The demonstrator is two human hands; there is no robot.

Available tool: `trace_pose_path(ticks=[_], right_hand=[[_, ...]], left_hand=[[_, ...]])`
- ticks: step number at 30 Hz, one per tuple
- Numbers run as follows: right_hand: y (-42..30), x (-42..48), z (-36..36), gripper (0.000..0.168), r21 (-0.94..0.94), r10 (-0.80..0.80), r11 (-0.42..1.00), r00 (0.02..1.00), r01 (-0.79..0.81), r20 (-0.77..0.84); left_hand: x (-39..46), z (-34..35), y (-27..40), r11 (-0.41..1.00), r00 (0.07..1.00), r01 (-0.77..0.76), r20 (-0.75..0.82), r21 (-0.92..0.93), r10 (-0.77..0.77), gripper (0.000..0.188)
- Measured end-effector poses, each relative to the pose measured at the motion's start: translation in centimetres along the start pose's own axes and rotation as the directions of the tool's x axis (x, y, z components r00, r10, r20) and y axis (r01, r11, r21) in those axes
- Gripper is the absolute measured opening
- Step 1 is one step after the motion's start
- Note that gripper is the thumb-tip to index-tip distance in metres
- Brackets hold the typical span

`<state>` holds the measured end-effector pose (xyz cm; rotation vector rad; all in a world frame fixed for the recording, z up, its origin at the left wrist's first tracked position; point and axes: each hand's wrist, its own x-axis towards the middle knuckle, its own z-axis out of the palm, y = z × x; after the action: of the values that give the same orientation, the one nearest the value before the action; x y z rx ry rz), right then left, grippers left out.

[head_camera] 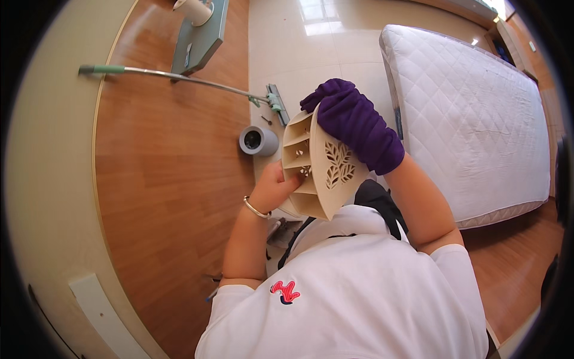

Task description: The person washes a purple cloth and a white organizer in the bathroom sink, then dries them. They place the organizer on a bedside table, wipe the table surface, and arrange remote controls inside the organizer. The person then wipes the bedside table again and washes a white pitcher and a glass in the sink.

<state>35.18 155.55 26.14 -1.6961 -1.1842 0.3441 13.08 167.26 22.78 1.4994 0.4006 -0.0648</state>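
Note:
A cream plastic corner rack (317, 161) with several compartments and a leaf cut-out in its side panel is held up in front of my body. My left hand (271, 187) grips its left side, the thumb inside one compartment and a bracelet (257, 208) at the wrist. A purple cloth (358, 125) covers my right hand down to the wrist. The cloth bunches over the rack's far end and side panel. My right fingers are hidden under it, so their grip cannot be made out.
A mop (188, 80) with a green handle end leans across the left side. Beyond my left hand stands a grey cylindrical bin (262, 141). A bare white mattress (471, 130) fills the right. At the upper left is a grey-topped stand (202, 40) holding a cream jug-like object (195, 11).

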Motion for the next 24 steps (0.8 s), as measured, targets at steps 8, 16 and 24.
trace_pose_path(ticks=[8, 16, 24], right_hand=[[7.1, 13.3, -5.5, 0.024, -0.650, -0.124, 0.651, 0.900, 0.391, 0.417], [19.2, 27.5, -11.1, 0.046, -0.378, -0.351, 0.867, 0.936, 0.325, 0.000], [25.7, 38.5, -18.1, 0.098, 0.546, 0.080, 0.785, 0.921, -0.294, 0.381]], left_hand=[[15.4, -4.4, 5.6, 0.992, 0.997, 0.007, -0.072, 0.123, 0.002, 0.027], [27.8, -9.7, 12.8, 0.949, 0.958, -0.087, -0.237, 0.302, 0.163, 0.029], [40.9, -18.2, 16.9, 0.462, 0.906, -0.113, -0.100, 0.879, 0.412, 0.034]])
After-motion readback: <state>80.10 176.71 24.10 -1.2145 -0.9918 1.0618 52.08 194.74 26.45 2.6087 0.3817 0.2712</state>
